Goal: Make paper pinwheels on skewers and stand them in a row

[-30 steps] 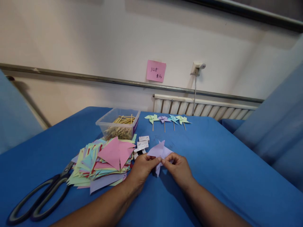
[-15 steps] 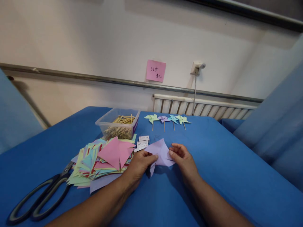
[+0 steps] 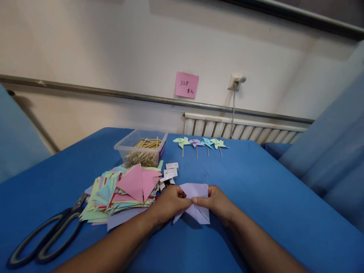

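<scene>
Both hands pinch a lilac cut paper square (image 3: pixel 196 189) at its middle, just above the blue tabletop (image 3: pixel 256 189). My left hand (image 3: pixel 169 204) grips it from the left and my right hand (image 3: pixel 217 203) from the right, fingertips nearly meeting. Flaps of the paper stick out above and below the fingers. To the left lies a pile of coloured cut paper squares (image 3: pixel 125 191) with a pink one on top.
Large black-handled scissors (image 3: pixel 42 237) lie at the front left. A clear plastic tub of wooden sticks (image 3: pixel 142 148) stands behind the pile, small white labels (image 3: pixel 170 172) beside it. Several finished paper pinwheels (image 3: pixel 200 144) lie in a row at the back. Blue padded surfaces flank both sides.
The hands parted and the lilac paper opened out, then both came together again, pinching its centre, slightly nearer to me. Nothing else moved.
</scene>
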